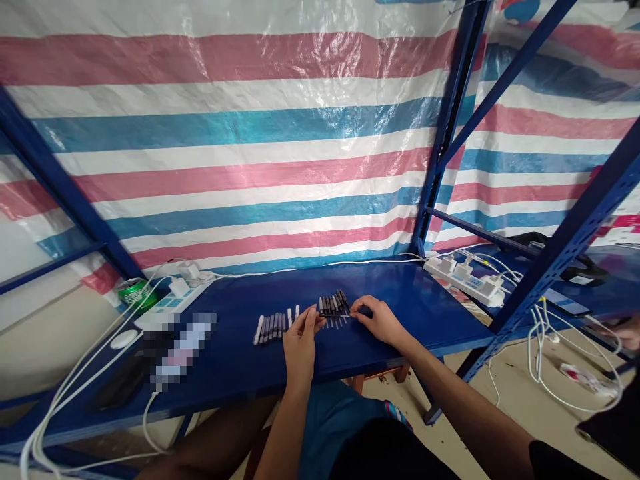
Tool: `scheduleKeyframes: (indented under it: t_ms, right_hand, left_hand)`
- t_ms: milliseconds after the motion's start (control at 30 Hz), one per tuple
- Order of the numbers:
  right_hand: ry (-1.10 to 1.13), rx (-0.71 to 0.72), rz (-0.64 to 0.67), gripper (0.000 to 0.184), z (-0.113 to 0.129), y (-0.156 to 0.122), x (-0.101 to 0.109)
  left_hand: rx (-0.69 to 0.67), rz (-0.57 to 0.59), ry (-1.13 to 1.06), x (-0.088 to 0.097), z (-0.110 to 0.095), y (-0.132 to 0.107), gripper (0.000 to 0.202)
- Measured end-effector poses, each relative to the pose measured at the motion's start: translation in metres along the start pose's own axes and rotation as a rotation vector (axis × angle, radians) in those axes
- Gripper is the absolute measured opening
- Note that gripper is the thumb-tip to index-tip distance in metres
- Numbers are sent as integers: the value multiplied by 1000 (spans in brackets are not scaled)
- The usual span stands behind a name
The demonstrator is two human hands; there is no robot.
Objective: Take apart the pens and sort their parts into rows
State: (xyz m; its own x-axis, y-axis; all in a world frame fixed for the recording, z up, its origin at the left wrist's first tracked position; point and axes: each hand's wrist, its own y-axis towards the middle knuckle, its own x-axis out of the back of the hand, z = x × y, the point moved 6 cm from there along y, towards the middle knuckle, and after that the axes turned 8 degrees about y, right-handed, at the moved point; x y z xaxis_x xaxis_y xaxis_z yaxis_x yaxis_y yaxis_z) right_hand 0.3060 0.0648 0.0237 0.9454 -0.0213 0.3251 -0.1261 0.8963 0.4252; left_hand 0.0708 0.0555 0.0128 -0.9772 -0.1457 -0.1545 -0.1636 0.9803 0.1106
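The left hand (301,340) sits just beside a row of dark pens (270,328) on the blue metal counter (400,293), while the right hand (380,320) touches a second cluster of pens (333,305), both below a striped tarpaulin (225,153).

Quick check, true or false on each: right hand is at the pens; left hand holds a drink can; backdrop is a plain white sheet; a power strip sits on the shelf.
1. The right hand is at the dark pens on the blue shelf. True.
2. The left hand holds a drink can. False: the green can stands at the shelf's far left, apart from the hand.
3. The backdrop is a plain white sheet. False: it is a striped pink, blue and white tarpaulin.
4. A white power strip with plugs in it sits on the shelf. True.
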Motion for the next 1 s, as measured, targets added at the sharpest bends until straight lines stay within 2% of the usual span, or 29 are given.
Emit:
scheduleKeyframes:
  t_ms: [133,233,467,733,867,1000]
  right_hand:
    - [425,-93,-57,27,-5,-4,-4]
    - [567,-119,-64,36,-3,-8,-9]
    - [638,-155,-76,44,1,-9,-19]
    - [588,-170,-121,47,6,-8,-22]
    - [611,-195,-149,47,6,-9,-20]
    - [609,-224,-132,49,3,-9,-7]
  left_hand:
    - [-7,-34,-19,2,-1,-1,47]
    - [-8,-43,-26,2,1,0,46]
    - [-26,-41,-28,0,0,-1,43]
    - [-41,-22,-8,0,1,0,45]
    - [-53,86,53,-6,-2,-2,42]
    - [-144,237,240,-13,-17,-8,34]
